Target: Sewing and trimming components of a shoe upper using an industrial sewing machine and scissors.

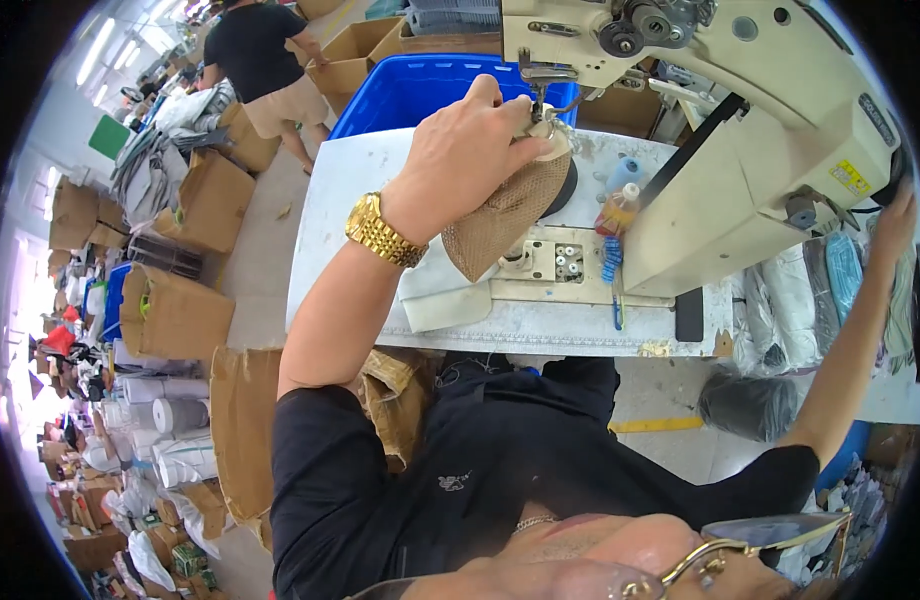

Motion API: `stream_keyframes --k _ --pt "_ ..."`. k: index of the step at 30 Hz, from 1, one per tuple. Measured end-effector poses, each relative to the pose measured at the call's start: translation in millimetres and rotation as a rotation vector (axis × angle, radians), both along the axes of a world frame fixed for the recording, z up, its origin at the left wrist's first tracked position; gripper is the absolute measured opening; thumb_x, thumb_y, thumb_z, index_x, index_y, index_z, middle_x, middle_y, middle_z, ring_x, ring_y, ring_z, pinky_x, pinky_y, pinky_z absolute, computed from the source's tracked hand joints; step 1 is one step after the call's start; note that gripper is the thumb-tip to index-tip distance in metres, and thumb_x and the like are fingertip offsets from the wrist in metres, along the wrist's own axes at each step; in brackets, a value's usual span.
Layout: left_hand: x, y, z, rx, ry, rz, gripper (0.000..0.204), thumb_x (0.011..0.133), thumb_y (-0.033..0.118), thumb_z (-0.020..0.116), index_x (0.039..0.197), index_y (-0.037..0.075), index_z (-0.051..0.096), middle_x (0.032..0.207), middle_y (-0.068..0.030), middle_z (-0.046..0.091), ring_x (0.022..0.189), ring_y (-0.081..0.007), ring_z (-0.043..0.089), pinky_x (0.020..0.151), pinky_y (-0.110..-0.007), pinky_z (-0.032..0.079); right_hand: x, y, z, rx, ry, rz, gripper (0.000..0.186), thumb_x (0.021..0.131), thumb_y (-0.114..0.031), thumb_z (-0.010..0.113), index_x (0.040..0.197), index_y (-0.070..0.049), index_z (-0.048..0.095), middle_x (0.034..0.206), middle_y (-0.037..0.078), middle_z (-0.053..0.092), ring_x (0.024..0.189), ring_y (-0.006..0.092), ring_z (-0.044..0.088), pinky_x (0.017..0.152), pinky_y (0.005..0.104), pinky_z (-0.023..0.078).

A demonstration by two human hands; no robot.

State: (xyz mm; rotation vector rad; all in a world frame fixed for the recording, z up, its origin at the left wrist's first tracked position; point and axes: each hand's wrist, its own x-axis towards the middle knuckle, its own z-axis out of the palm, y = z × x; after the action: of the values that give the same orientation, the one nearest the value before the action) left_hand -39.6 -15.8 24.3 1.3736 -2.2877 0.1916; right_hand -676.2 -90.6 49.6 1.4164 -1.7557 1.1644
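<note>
My left hand (470,150), a gold watch on its wrist, is closed on a tan mesh fabric piece (505,215) right at the needle of the sewing machine (770,190). The piece has a pale edge at its top and hangs down to a point over the machine's bed; its exact kind I cannot make out. The presser foot and needle (538,105) sit beside my fingertips. Out at the far right, my right hand (895,220) grips the dark handwheel (891,180) at the machine's end, its fingers partly hidden.
On the white table (355,200) lie folded white cloth (445,295), a small oil bottle (617,210), a blue-handled tool (612,265) and a dark flat object (689,315). Behind stands a blue bin (410,85). Cardboard boxes (205,205) and another person (255,60) are at left; wrapped bundles (780,300) lie right.
</note>
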Motion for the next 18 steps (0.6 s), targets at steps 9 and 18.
stream_keyframes --k 9,18 --pt "12.1 5.0 -14.2 -0.282 0.082 -0.175 0.017 0.080 0.020 0.069 0.092 0.009 0.070 0.091 -0.0058 0.062 0.082 -0.0255 0.060 0.073 -0.036 0.050 301.1 159.4 -138.2 -0.063 -0.851 0.681 0.018 0.096 -0.009 0.053 0.108 0.001 0.062 0.097 0.011 0.066 0.089 0.0186 0.062 0.084 0.0320 0.050" --pt "8.6 29.6 31.4 -0.006 -0.125 -0.154 0.017 0.088 0.016 0.061 0.099 0.007 0.070 0.092 -0.0070 0.066 0.087 -0.0290 0.063 0.074 -0.039 0.050 453.5 50.0 -110.2 0.469 -0.854 1.326 0.032 0.089 -0.019 0.068 0.112 0.001 0.062 0.096 0.005 0.065 0.085 0.0096 0.058 0.077 0.0251 0.048"
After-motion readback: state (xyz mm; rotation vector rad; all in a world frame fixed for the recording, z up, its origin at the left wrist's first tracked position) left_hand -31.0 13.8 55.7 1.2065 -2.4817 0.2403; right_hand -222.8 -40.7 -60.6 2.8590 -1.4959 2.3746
